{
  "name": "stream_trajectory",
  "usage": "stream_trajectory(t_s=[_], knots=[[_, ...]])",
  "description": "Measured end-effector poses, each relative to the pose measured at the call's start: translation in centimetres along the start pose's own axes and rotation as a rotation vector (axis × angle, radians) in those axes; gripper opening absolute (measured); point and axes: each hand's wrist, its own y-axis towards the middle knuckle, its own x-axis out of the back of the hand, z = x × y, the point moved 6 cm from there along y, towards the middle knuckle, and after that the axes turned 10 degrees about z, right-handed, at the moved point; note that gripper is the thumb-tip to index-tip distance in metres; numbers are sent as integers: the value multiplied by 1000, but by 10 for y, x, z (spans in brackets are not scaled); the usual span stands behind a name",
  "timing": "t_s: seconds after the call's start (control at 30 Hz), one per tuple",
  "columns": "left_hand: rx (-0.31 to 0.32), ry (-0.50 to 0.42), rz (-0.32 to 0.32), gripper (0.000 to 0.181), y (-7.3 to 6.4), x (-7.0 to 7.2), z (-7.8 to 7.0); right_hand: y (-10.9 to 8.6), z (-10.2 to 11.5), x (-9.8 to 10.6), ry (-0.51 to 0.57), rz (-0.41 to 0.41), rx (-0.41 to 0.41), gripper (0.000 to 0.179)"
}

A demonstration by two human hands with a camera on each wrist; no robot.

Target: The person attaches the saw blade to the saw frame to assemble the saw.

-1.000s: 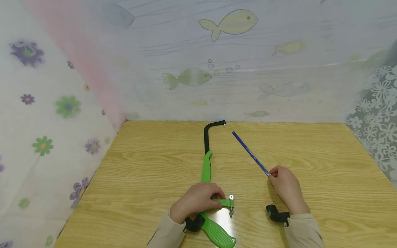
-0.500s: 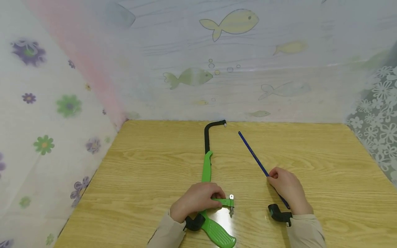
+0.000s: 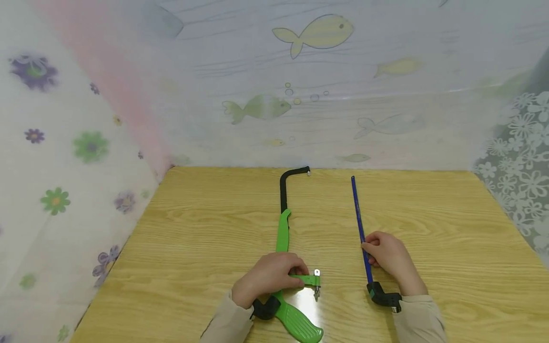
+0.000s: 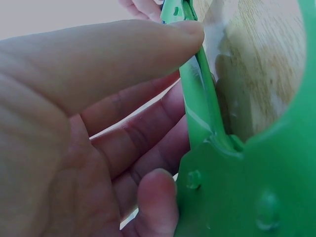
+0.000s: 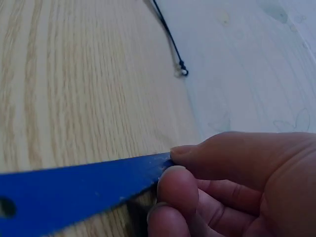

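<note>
A hacksaw frame [image 3: 282, 233] with a green handle and a black bent bow lies lengthwise on the table in the head view. My left hand [image 3: 272, 272] holds its short green arm, thumb on one side and fingers on the other, beside a metal pin and wing nut [image 3: 317, 286]. The left wrist view shows the thumb pressed on the green arm [image 4: 200, 98]. To the right, my right hand [image 3: 389, 257] pinches a narrow blue hacksaw blade [image 3: 358, 209] below its middle. One holed end of the blade [image 5: 74, 192] fills the lower left of the right wrist view.
The wooden table [image 3: 206, 228] ends at a back wall sheet [image 3: 257, 133] printed with fish. A flowered sheet [image 3: 86, 190] borders the left side. The bow's far tip [image 3: 308, 170] lies close to the back edge.
The blade has swung from a slant to nearly straight away from me, its far end going right. My right hand grips farther up from the near end. The left hand stays put.
</note>
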Motion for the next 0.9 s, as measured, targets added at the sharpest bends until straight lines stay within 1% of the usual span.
stream_trajectory(t_s=[0.23, 0.43, 0.5, 0.67, 0.9], knots=[[11, -18, 3, 12, -1, 0, -1, 7, 2, -8, 237, 46, 36, 29], [17, -6, -3, 12, -2, 1, -1, 12, 10, -24, 401, 100, 64, 33], [19, -5, -1, 12, -2, 1, -1, 13, 14, -29, 435, 115, 78, 34], [13, -1, 2, 12, -1, 3, -2, 16, 22, -38, 487, 124, 110, 33], [7, -1, 5, 12, 0, 1, -3, 18, 26, -44, 518, 127, 108, 33]])
